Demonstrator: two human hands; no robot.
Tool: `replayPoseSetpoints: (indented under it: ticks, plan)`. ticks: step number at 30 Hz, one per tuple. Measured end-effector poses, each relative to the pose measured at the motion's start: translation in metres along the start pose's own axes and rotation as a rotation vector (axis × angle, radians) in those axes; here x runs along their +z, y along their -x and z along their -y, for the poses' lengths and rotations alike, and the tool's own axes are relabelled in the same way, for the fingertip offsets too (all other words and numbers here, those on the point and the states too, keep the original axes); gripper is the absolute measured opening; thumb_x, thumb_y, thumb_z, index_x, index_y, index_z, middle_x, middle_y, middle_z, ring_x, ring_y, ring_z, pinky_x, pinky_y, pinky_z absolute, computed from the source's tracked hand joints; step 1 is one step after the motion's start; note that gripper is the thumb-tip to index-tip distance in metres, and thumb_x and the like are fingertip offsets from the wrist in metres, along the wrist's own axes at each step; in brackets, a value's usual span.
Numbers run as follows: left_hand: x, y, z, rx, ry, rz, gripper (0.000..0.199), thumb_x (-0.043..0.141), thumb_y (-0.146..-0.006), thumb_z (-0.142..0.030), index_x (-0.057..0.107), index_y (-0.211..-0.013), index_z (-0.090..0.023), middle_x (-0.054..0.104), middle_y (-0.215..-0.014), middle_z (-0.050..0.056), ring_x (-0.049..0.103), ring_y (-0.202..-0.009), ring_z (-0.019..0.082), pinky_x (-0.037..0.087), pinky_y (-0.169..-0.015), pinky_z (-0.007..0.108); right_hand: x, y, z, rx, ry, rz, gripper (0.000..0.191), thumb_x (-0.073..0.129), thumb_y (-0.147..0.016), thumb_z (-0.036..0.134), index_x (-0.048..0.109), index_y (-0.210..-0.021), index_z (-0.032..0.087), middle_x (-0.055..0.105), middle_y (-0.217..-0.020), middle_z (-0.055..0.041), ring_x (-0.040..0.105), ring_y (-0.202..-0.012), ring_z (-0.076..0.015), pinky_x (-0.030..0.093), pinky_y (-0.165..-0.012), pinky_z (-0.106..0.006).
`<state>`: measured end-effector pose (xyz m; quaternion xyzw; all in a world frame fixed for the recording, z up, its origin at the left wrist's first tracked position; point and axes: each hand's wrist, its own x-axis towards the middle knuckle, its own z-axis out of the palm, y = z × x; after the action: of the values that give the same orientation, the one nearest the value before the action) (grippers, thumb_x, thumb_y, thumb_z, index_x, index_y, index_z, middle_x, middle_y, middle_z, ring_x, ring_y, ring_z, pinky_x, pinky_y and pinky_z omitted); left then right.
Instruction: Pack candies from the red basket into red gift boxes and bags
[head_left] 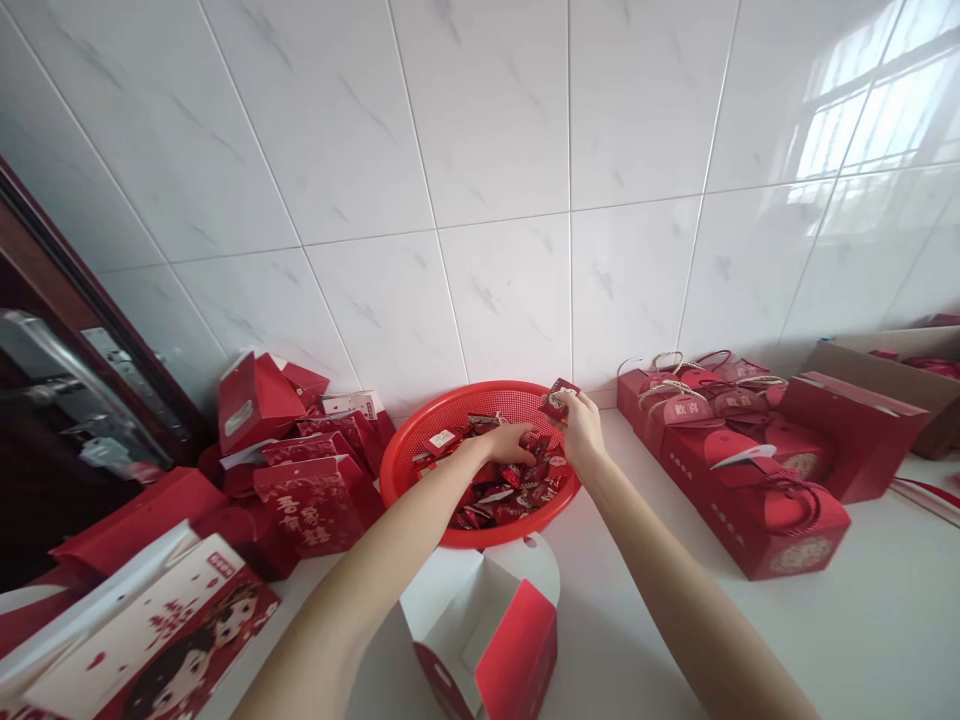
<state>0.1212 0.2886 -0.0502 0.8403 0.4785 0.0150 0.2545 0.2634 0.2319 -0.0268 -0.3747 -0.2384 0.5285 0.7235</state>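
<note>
A round red plastic basket (396, 478) stands against the wall, with many small red wrapped packets (517, 495) inside. My left hand (514, 443) reaches into it, fingers bent over the packets; whether it grips one is hidden. Over the basket's right rim, my right hand (576, 418) is closed on a small dark red packet (559, 397). In front of the basket an open red box (517, 645) with a white inside stands between my forearms, its flaps spread. No packet shows in the visible part of its inside.
Red gift boxes and bags (319, 500) crowd the left side, near a door handle (45, 350). On the right stand closed red boxes with rope handles (799, 520), a larger red box (855, 430) and a cardboard box (937, 390). A tiled wall (502, 290) rises behind.
</note>
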Motion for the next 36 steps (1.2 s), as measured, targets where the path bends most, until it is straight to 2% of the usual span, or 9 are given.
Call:
replayPoseSetpoints:
  ticks: [2, 4, 7, 10, 17, 22, 27, 32, 36]
  plan:
    - [0.000, 0.000, -0.001, -0.015, 0.041, -0.027, 0.080, 0.074, -0.069, -0.020, 0.046, -0.144, -0.021, 0.069, -0.125, 0.007, 0.067, -0.109, 0.025, 0.053, -0.089, 0.032, 0.000, 0.000, 0.000, -0.002, 0.003, 0.007, 0.011, 0.063, -0.065, 0.016, 0.053, -0.062, 0.020, 0.062, -0.060, 0.0036, 0.065, -0.062, -0.0142, 0.054, -0.063, -0.026]
    - [-0.002, 0.002, -0.003, -0.021, 0.090, -0.059, 0.084, 0.078, -0.064, -0.019, 0.049, -0.142, -0.021, 0.070, -0.122, 0.006, 0.068, -0.105, 0.025, 0.053, -0.087, 0.032, 0.000, 0.000, 0.000, -0.006, 0.007, 0.018, 0.010, 0.063, -0.065, 0.017, 0.054, -0.063, 0.021, 0.063, -0.061, 0.0037, 0.065, -0.062, -0.0144, 0.054, -0.064, -0.027]
    - [-0.006, 0.005, -0.007, 0.011, 0.116, -0.012, 0.051, 0.079, -0.061, -0.021, 0.070, -0.111, -0.021, 0.075, -0.103, 0.002, 0.069, -0.095, 0.024, 0.053, -0.082, 0.031, -0.001, 0.000, -0.001, -0.014, 0.015, 0.022, 0.008, 0.063, -0.065, 0.018, 0.056, -0.065, 0.021, 0.064, -0.062, 0.0036, 0.065, -0.063, -0.0143, 0.054, -0.062, -0.026]
    - [-0.011, 0.009, -0.011, -0.019, 0.127, 0.068, 0.020, 0.078, -0.061, -0.024, 0.074, -0.080, -0.019, 0.073, -0.078, 0.000, 0.068, -0.082, 0.022, 0.052, -0.075, 0.030, -0.001, -0.001, -0.002, -0.020, 0.023, 0.014, 0.008, 0.063, -0.064, 0.018, 0.056, -0.064, 0.021, 0.063, -0.061, 0.0038, 0.065, -0.063, -0.0139, 0.052, -0.061, -0.025]
    - [-0.018, 0.015, -0.012, -0.117, 0.172, 0.093, 0.007, 0.071, -0.059, -0.022, 0.067, -0.064, -0.018, 0.065, -0.060, -0.001, 0.060, -0.057, 0.016, 0.046, -0.054, 0.027, -0.002, -0.001, -0.003, -0.026, 0.045, 0.020, 0.008, 0.064, -0.064, 0.021, 0.056, -0.066, 0.021, 0.065, -0.067, 0.0027, 0.065, -0.066, -0.0141, 0.052, -0.063, -0.025]
    - [-0.022, 0.019, -0.007, -0.153, 0.199, 0.084, 0.011, 0.067, -0.066, -0.028, 0.063, -0.061, -0.019, 0.058, -0.053, -0.002, 0.052, -0.050, 0.014, 0.041, -0.050, 0.027, -0.002, 0.000, -0.002, -0.023, 0.049, 0.014, 0.005, 0.061, -0.064, 0.020, 0.057, -0.066, 0.020, 0.064, -0.066, 0.0026, 0.063, -0.065, -0.0132, 0.050, -0.062, -0.024]
    - [-0.023, 0.024, -0.010, -0.113, 0.213, 0.126, 0.013, 0.072, -0.068, -0.034, 0.072, -0.069, -0.021, 0.069, -0.070, -0.002, 0.061, -0.068, 0.016, 0.046, -0.064, 0.026, 0.000, 0.002, 0.001, -0.016, 0.036, 0.022, 0.005, 0.061, -0.064, 0.018, 0.056, -0.065, 0.020, 0.063, -0.064, 0.0036, 0.063, -0.064, -0.0131, 0.051, -0.062, -0.025]
    - [-0.021, 0.029, -0.028, -0.067, 0.053, 0.221, 0.029, 0.081, -0.061, -0.051, 0.072, -0.068, -0.024, 0.068, -0.070, -0.003, 0.061, -0.072, 0.018, 0.042, -0.063, 0.026, 0.000, 0.001, 0.001, -0.011, 0.041, 0.023, 0.007, 0.061, -0.064, 0.017, 0.055, -0.065, 0.020, 0.063, -0.063, 0.0038, 0.064, -0.063, -0.0131, 0.051, -0.062, -0.025]
    - [-0.019, 0.030, -0.042, -0.149, -0.046, 0.273, 0.038, 0.085, -0.054, -0.055, 0.066, -0.058, -0.022, 0.064, -0.062, -0.001, 0.060, -0.066, 0.020, 0.042, -0.059, 0.029, 0.000, 0.000, 0.000, -0.013, 0.048, 0.015, 0.007, 0.062, -0.066, 0.016, 0.056, -0.066, 0.020, 0.062, -0.062, 0.0041, 0.063, -0.062, -0.0132, 0.051, -0.062, -0.025]
